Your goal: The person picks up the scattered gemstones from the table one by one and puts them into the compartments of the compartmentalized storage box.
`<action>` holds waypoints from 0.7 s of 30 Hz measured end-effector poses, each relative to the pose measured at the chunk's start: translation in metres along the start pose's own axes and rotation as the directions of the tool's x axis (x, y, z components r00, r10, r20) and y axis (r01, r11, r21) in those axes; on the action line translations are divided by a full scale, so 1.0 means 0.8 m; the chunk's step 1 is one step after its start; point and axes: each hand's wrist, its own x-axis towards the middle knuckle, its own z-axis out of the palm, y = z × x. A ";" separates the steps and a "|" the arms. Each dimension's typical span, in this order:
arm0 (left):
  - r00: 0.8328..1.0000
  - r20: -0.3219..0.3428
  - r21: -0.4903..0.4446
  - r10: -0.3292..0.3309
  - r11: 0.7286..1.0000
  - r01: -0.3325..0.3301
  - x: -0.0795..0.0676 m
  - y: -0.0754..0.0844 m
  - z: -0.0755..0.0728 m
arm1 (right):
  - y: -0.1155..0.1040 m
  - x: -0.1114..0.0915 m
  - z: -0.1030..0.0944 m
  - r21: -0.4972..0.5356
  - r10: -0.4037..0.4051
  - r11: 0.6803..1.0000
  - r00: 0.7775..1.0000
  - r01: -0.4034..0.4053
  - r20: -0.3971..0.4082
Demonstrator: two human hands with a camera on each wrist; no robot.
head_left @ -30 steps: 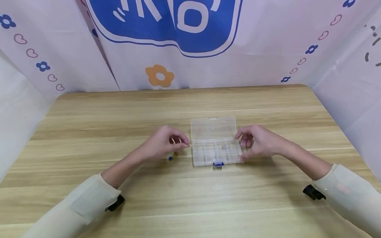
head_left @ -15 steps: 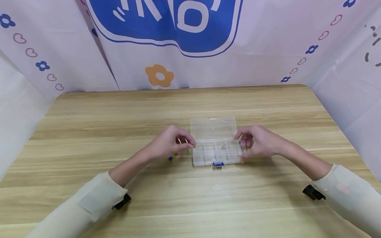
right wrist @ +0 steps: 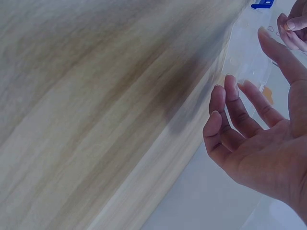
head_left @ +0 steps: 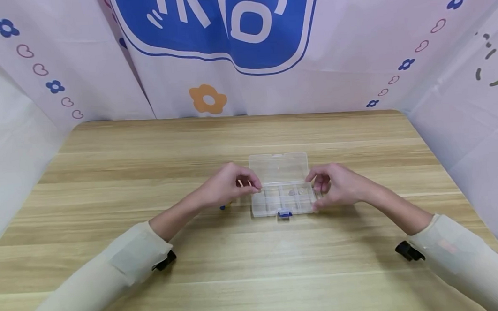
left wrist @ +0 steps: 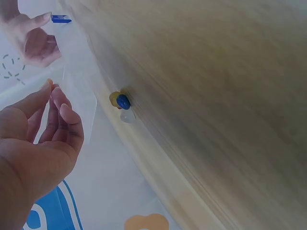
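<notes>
A clear plastic compartment box (head_left: 258, 207) lies on the table, its lid (head_left: 278, 168) folded back and its blue latch (head_left: 284, 214) facing the front. Over its back left compartment, my left hand (head_left: 233, 184) pinches a small orange piece (left wrist: 50, 82) between thumb and forefinger. My right hand (head_left: 337, 184) holds the box's right end, thumb at the front corner and forefinger near the hinge. Small clear pieces (head_left: 292, 192) sit in a compartment toward the back right. Left of the box lie a blue oval stone (left wrist: 123, 101), a yellow one (left wrist: 114, 98) and a clear one (left wrist: 127, 116).
The wooden table (head_left: 255, 277) reaches back to a white printed curtain (head_left: 313, 91) with a blue sign and an orange flower (head_left: 208, 99). White sheets hang at both sides. A black wrist mount (head_left: 165, 261) sits under the left sleeve, another (head_left: 409, 251) under the right.
My left hand has moved right, from beside the box to over its back left compartment, with the orange piece still pinched. The right hand and the box have stayed in place.
</notes>
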 end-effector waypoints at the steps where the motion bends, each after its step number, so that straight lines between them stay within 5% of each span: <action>1: 1.000 0.000 -0.001 0.001 1.000 -0.001 0.001 0.000 0.001 | 0.000 0.000 0.000 0.001 0.003 1.000 1.000 -0.003 0.001; 21: 0.999 0.037 -0.039 0.003 0.999 -0.002 0.018 0.008 0.014 | 0.001 0.001 0.000 -0.001 0.010 1.000 1.000 -0.010 0.005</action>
